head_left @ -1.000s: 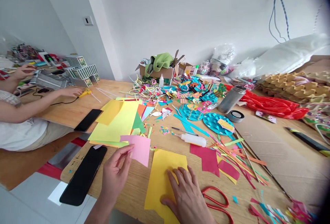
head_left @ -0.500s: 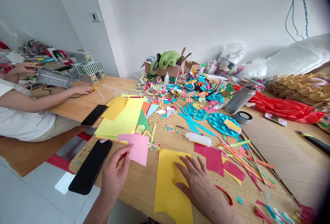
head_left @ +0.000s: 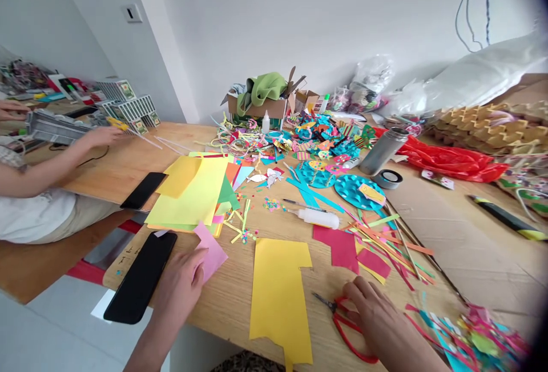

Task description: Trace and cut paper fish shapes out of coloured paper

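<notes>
My left hand [head_left: 182,283] is closed in a pinch on the edge of a pink paper [head_left: 213,255], just right of a black phone [head_left: 141,278]. My right hand [head_left: 374,309] has its fingers curled over the handles of red-handled scissors [head_left: 345,326], whose blades point left. Between the hands lies a yellow paper [head_left: 278,298] with a cut-out corner. Beyond it are a white glue bottle [head_left: 319,218] and dark red paper pieces [head_left: 336,245].
Yellow sheets [head_left: 192,192] and a second phone [head_left: 143,190] lie at the left, near another person's arm [head_left: 64,161]. A metal flask [head_left: 384,150], blue discs [head_left: 359,191], paper strips and a cutter [head_left: 507,217] are to the right.
My right hand has moved right, off the yellow paper and onto the red scissors. The pink paper has turned and shifted in my left hand. The other person's hand has lifted a yellow item.
</notes>
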Tool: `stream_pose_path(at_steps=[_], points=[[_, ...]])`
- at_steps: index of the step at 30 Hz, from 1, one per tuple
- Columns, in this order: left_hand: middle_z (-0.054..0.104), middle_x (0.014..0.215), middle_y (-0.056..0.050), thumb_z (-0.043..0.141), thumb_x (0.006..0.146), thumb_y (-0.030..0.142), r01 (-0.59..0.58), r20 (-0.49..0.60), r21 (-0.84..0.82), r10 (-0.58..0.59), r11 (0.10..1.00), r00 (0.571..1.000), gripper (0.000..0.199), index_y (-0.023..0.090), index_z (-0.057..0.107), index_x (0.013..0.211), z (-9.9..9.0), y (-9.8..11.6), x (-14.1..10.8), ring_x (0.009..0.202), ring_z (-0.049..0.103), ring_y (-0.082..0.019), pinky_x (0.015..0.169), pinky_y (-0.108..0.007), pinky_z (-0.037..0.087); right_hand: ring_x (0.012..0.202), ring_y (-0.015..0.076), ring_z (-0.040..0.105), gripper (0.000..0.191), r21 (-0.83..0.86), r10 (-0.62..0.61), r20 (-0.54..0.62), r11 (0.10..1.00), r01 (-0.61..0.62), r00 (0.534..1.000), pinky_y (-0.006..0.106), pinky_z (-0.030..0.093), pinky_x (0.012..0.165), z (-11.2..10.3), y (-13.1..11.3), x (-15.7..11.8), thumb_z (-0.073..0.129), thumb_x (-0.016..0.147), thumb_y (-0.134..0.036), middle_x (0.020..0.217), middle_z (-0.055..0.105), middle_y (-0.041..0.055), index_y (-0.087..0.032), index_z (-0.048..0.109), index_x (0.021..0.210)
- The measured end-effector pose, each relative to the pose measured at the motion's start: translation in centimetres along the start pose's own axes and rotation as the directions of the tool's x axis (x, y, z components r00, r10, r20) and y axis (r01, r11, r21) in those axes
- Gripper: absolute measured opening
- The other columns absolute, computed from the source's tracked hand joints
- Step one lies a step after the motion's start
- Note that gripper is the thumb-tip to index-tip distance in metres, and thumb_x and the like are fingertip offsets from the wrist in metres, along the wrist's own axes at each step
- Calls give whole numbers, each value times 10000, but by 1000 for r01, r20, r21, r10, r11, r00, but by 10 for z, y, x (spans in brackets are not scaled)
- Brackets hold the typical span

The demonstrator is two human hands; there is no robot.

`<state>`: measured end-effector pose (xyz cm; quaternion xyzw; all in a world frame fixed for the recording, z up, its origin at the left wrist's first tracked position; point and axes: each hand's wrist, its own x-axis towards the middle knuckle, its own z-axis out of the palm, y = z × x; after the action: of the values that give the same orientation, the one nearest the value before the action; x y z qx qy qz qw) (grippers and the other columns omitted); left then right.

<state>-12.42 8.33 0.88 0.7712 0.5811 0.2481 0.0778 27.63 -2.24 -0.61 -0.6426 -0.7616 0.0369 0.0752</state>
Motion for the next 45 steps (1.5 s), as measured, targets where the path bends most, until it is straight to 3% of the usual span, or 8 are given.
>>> stream_pose_path(at_steps=[5,9,15,22,28,32,39,45], points=[[637,1187,-132,508,841,273,-131,-43,280,149,951,988,264,193,696,1007,4,26,-5,1187,493,-372,980,-588,401,739,227,587,103,-32,25,13,999,-25,1000,311,446,642,-1,20,-16,525,831,-189,806,599,67,-224,605,777],[552,1336,-76,529,868,266,-267,102,132,255,955,962,323,232,624,1175,12,68,-11,1311,405,-309,1034,-511,410,767,244,626,147,-24,62,49,998,-61,997,347,481,682,-9,31,-19,535,820,-200,870,646,89,-227,668,876],[442,1448,-76,633,831,333,-367,406,-43,352,929,843,463,229,545,1273,26,117,-18,1386,308,-299,1124,-493,314,923,269,638,254,27,7,19,1000,-7,1000,400,519,778,-25,-11,26,534,849,-180,1026,673,104,-193,658,1071],[327,1519,-79,540,881,483,-424,495,-173,451,889,743,562,237,427,1373,38,113,-33,1423,217,-291,1159,-480,211,1158,315,564,480,-19,-85,-14,996,84,996,464,496,927,-3,-41,58,612,752,-116,1260,623,129,-169,604,1229],[426,1459,-63,585,869,408,-462,449,-196,498,865,742,476,237,497,1304,28,111,-20,1395,286,-255,1153,-421,204,1059,326,634,414,-61,-152,-99,987,146,983,487,536,857,22,-20,53,640,728,-219,1198,673,104,-213,664,1141],[505,1387,-60,560,885,351,-533,411,-163,548,830,728,358,227,572,1220,22,118,-8,1330,381,-248,1114,-405,249,957,329,681,284,-69,-170,-140,984,162,975,450,575,758,24,-6,64,587,791,-311,1092,715,127,-206,709,1025],[537,1347,-59,562,881,348,-539,372,-162,556,827,743,327,237,598,1187,26,117,-9,1312,398,-254,1102,-408,267,1081,313,644,401,-74,-214,-118,976,207,970,420,586,819,24,-22,71,576,814,-313,1216,664,134,-176,651,1182],[491,1402,-82,462,938,335,-442,301,-13,425,897,854,400,159,510,1294,27,98,13,1420,220,-238,1158,-420,179,1126,337,618,434,-183,-217,-111,964,195,970,488,547,899,41,-20,60,600,812,-342,1273,626,149,-169,653,1207]])
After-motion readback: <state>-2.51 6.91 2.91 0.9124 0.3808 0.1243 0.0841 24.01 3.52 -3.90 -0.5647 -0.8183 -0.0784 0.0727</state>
